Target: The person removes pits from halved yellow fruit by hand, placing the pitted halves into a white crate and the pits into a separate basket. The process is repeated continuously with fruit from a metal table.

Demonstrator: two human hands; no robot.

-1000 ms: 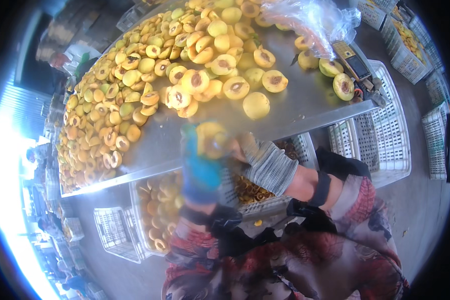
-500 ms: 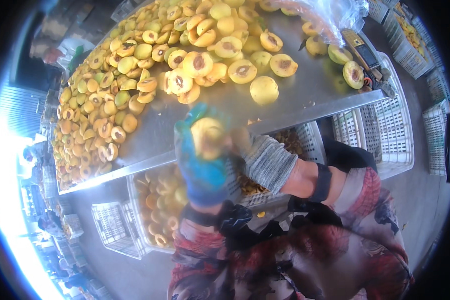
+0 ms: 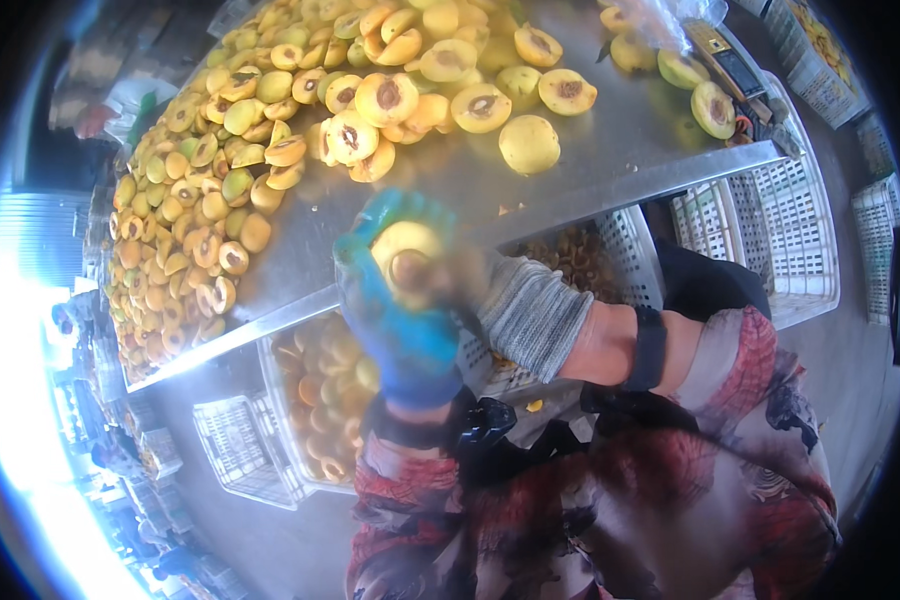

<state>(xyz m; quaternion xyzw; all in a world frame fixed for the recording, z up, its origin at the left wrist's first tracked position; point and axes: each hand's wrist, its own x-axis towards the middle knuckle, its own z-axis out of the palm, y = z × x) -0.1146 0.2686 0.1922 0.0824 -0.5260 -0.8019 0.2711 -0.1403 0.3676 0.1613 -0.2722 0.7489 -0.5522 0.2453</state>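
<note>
Head view: left hand [image 3: 402,300] in blue glove, fingers curled tight round yellow fruit half [image 3: 406,262], cut side up, held above front edge of metal surface [image 3: 610,165]. Right hand [image 3: 495,300] in grey glove pressed against fruit half; blurred, cannot tell its grip. Big pile of cut fruit [image 3: 270,150] on surface. White crate [image 3: 315,390] with fruit below.

Clear plastic bag [image 3: 670,15] at table's far right edge; printed cardboard box [image 3: 820,55] beyond, top right.
</note>
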